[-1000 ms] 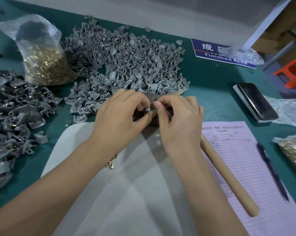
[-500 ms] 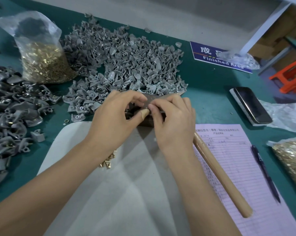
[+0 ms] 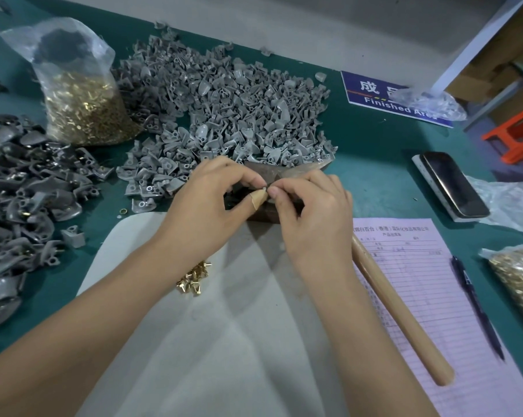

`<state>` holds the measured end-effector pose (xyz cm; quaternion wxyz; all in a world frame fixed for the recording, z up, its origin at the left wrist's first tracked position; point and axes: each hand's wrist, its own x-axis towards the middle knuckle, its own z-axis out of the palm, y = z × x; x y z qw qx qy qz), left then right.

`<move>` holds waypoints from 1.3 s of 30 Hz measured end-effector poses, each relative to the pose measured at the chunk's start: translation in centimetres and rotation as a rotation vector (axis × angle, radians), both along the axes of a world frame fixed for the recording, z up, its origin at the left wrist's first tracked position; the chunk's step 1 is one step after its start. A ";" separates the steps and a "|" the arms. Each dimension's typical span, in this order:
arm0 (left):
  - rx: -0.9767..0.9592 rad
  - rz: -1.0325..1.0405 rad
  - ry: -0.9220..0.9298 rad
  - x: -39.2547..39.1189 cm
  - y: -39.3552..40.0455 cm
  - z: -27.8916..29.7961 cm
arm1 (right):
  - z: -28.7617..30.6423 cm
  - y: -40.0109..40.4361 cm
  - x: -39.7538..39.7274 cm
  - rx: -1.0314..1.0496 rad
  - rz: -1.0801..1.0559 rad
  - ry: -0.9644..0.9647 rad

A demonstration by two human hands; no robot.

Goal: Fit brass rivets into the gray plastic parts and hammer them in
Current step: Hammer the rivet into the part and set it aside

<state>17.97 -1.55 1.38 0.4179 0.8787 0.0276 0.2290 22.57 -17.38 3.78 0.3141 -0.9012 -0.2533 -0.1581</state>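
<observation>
Gray part (image 3: 263,188) sits pinched between both thumbs and forefingers, over the dark block (image 3: 263,210) at the far edge of the white mat (image 3: 224,341). Only a sliver shows; can't tell whether a rivet is in it. Left hand (image 3: 206,206) curls round it with a taped thumb, right hand (image 3: 311,212) pinches from the other side.

Versus a second ago: both hands in the same spot, fingertips closed in tighter on the part, nothing picked up or put down. Reads as still seating the rivet, so hammering isn't due yet. Hammer handle (image 3: 401,311) lies untouched beside the right forearm, along the left edge of the pink form (image 3: 434,296).

Loose brass rivets (image 3: 194,278) sit on the mat under the left wrist. Raw gray parts pile (image 3: 224,109) is just beyond the block; a darker pile (image 3: 22,191) with brass showing in places is at the table's left edge, rivet bag (image 3: 82,94) at far left.

Green table (image 3: 374,164): pen (image 3: 476,308), phone (image 3: 452,183), second rivet bag (image 3: 521,281) at the right edge, "Finished Area" sign (image 3: 383,97) at the far edge. Orange stool (image 3: 518,136) and cartons (image 3: 494,58) beyond.
</observation>
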 end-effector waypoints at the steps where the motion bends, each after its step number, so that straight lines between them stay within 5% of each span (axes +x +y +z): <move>1: 0.001 0.001 -0.003 0.0 0.0 0.0 | 0.0 0.0 0.0 0.001 -0.001 0.004; 21: -0.002 -0.022 0.005 -0.3 0.0 0.3 | 0.4 -0.2 -0.1 0.014 0.051 0.035; 35: 0.006 -0.023 -0.016 -0.1 -0.1 0.2 | 2.3 0.6 0.0 -0.380 0.109 -0.056; 39: 0.029 -0.011 -0.025 -0.2 -0.1 0.3 | 2.6 0.5 0.0 -0.270 0.073 0.045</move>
